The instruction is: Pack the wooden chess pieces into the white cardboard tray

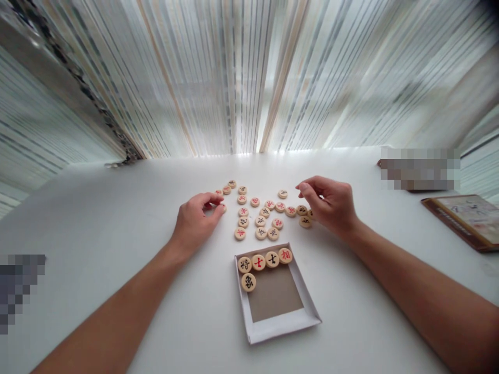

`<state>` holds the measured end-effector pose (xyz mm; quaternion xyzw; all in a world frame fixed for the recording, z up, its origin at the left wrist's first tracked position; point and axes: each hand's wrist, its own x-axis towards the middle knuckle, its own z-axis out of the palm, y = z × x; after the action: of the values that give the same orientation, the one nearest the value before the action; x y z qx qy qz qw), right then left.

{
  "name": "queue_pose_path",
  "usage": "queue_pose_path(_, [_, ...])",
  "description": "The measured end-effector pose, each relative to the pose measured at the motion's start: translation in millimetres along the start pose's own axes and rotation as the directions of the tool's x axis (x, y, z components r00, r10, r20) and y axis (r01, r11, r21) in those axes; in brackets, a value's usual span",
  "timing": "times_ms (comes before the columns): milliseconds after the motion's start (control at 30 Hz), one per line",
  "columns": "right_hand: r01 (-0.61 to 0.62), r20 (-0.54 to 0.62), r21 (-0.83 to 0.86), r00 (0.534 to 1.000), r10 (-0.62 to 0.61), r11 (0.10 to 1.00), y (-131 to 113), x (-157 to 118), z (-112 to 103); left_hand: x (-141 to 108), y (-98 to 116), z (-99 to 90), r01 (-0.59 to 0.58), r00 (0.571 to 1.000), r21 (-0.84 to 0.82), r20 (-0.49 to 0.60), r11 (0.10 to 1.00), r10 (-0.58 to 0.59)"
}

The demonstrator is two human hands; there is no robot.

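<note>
Round wooden pieces with red or black characters lie loosely over the middle of the white table, among them a red one [254, 202] and a black one [283, 194]. My left hand [200, 218] is at the left of the group, thumb and fingers curled beside a piece [223, 208] that is partly hidden. At the right edge, my right hand [327, 202] hovers by a black piece [305, 222], its fingers bent and apart with nothing seen between them. In front sits a shallow white box [278, 319] holding a top row of pieces and one black piece [248, 282] below that row.
Striped curtains [249, 78] hang behind the white table [187, 322]. A brown-edged printed box or booklet [468, 221] lies at the right, near a blurred-out item [421, 169]. Another blurred-out dark item [17, 285] is at the left edge.
</note>
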<state>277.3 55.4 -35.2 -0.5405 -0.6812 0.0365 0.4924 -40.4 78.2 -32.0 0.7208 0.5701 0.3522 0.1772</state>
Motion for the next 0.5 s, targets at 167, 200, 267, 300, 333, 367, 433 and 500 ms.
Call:
queue_pose_path(167, [0.015, 0.049, -0.013, 0.999, -0.015, 1.000, -4.9, -0.9, 1.4, -1.0, 0.2, 0.7, -0.026, 1.000, 0.006, 0.017, 1.000, 0.026])
queue_pose_path(200, [0.014, 0.056, -0.015, 0.998, -0.013, 1.000, -5.4, -0.9, 1.4, -1.1, 0.3, 0.7, -0.035, 0.999, 0.012, 0.021, 0.999, 0.035])
queue_pose_path(267, [0.010, 0.069, -0.017, 0.998, -0.009, 1.000, -6.3, -0.9, 1.1, -1.2, 0.7, 0.6, -0.052, 0.998, 0.022, 0.028, 0.998, 0.051])
queue_pose_path(300, [0.007, 0.076, -0.018, 0.997, -0.006, 1.000, -6.7, -0.9, 0.8, -1.4, 1.0, 0.5, -0.059, 0.998, 0.025, 0.032, 0.998, 0.059])
queue_pose_path(333, [0.002, 0.082, -0.021, 0.997, 0.000, 1.000, -7.1, -1.1, 0.5, -1.6, 1.3, 0.5, -0.067, 0.997, 0.028, 0.035, 0.997, 0.066])
queue_pose_path(367, [-0.004, 0.088, -0.027, 0.996, 0.007, 1.000, -7.4, -1.3, 0.2, -1.9, 1.5, 0.5, -0.075, 0.997, 0.032, 0.038, 0.997, 0.074])
queue_pose_path(433, [-0.016, 0.097, -0.046, 0.995, 0.020, 0.999, -7.6, -2.0, -0.3, -2.5, 1.9, 0.7, -0.088, 0.995, 0.040, 0.044, 0.995, 0.086])
queue_pose_path(500, [-0.018, 0.099, -0.062, 0.995, 0.024, 0.998, -7.2, -2.6, -0.7, -3.2, 2.0, 0.9, -0.090, 0.995, 0.047, 0.046, 0.995, 0.088])
